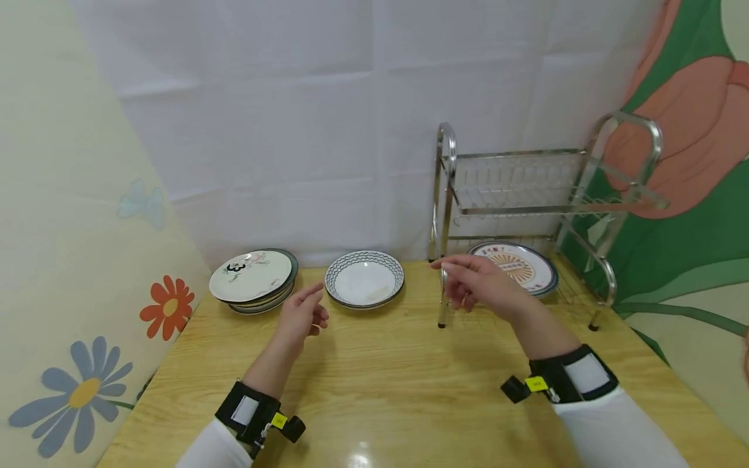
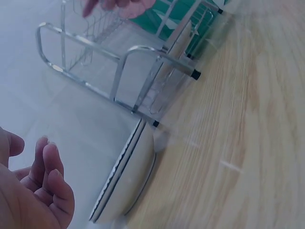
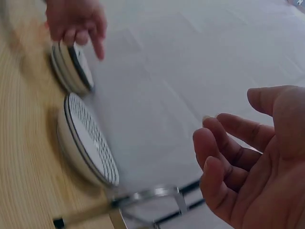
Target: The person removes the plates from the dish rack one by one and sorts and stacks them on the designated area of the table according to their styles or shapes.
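My left hand hovers over the table between a stack of plates and a patterned plate, its fingers loosely bent around nothing. The patterned plate is white and deep, with a dark wavy rim, and more than one rim line shows at its edge in the left wrist view. To the left, the stack is topped by a white plate with a black cartoon print. My right hand, also holding nothing, is in the air before the metal dish rack. A printed plate lies low in the rack, partly hidden behind that hand.
The wooden table runs up to a white cloth hanging at the back. The rack's front legs stand on the table's right part. Painted walls border both sides, with flowers on the left.
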Motion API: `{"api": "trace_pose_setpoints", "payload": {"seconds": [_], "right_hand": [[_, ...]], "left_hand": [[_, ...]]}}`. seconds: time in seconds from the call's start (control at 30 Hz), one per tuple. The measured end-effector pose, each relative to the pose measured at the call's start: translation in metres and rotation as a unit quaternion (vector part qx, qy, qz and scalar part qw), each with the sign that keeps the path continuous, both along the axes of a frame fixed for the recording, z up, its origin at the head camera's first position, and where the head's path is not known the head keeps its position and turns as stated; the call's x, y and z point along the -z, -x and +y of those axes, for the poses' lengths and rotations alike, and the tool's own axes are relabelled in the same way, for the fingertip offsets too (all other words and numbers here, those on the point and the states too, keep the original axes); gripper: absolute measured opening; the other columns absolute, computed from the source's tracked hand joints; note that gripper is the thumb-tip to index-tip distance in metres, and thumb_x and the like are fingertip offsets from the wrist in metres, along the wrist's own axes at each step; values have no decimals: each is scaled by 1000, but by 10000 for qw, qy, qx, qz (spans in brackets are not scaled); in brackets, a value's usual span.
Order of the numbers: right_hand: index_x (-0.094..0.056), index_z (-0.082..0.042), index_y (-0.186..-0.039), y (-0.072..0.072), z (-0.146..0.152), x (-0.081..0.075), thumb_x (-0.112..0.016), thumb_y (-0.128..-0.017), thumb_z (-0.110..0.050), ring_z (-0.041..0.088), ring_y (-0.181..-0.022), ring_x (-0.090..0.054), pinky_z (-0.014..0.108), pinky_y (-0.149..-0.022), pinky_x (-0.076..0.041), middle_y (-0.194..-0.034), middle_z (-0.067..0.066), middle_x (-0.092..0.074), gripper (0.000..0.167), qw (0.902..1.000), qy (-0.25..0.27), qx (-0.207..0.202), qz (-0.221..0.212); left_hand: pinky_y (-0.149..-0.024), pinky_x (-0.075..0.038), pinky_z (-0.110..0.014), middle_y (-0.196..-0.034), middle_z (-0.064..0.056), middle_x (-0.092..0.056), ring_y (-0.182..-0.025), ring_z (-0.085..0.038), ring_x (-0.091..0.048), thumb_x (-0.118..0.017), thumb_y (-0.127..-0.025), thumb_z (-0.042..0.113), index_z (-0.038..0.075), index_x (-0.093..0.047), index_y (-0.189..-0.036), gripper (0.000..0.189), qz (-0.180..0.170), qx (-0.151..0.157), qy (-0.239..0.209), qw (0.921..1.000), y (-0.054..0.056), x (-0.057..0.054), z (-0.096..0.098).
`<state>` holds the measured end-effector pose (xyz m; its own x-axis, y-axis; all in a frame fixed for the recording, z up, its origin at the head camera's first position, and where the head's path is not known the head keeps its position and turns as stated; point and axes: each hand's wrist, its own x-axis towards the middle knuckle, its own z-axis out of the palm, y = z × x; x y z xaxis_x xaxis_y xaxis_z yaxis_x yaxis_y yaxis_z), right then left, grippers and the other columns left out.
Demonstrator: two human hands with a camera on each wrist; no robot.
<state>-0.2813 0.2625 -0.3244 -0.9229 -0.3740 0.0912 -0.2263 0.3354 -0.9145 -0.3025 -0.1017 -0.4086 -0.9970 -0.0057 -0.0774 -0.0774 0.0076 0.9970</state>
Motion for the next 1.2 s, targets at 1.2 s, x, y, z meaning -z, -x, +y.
{"api": "trace_pose_setpoints", "payload": {"seconds": [1.2], "right_hand": [[-64, 13, -113, 86, 160, 45, -53, -101, -52, 46, -85, -66, 51, -62, -52, -105, 34, -66, 67, 8384, -4311, 3334, 54]], "left_hand": [[-52, -43, -25, -67, 1, -61, -55, -12, -59, -49, -105, 20, 7, -60, -142, 40, 115, 283, 108, 9995, -23, 13, 14]]}}
